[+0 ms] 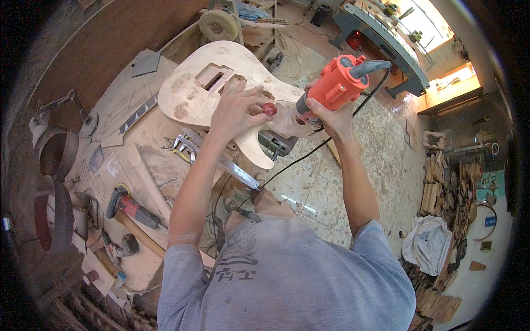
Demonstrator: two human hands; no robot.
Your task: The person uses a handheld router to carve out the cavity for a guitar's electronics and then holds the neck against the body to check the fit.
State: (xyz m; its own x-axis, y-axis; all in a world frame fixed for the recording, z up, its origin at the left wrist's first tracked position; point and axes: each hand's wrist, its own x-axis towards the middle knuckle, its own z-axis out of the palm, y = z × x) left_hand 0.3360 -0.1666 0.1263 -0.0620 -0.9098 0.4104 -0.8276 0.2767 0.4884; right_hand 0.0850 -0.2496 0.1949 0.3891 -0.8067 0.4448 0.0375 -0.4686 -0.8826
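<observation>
A pale wooden guitar body (190, 91) with routed pockets lies ahead of me, its cutaway side nearest. My right hand (329, 116) is wrapped round the lower part of an orange-red handheld router (334, 83), which leans over the neck end of the body. A clear base plate (287, 118) reaches from the router toward a round red knob (269, 108). Thumb and forefinger of my left hand (237, 110) close on that knob, while its other fingers stretch across the wood. The router's bit is hidden.
A bench clamp (276, 144) sits under the body. On the left-hand bench lie a caliper (185, 149), an angle grinder (132, 208), a drill (124, 246) and wood strips. The router's black cord (301, 157) crosses before me. Wood scraps (436, 187) and a white sack (427, 245) stand right.
</observation>
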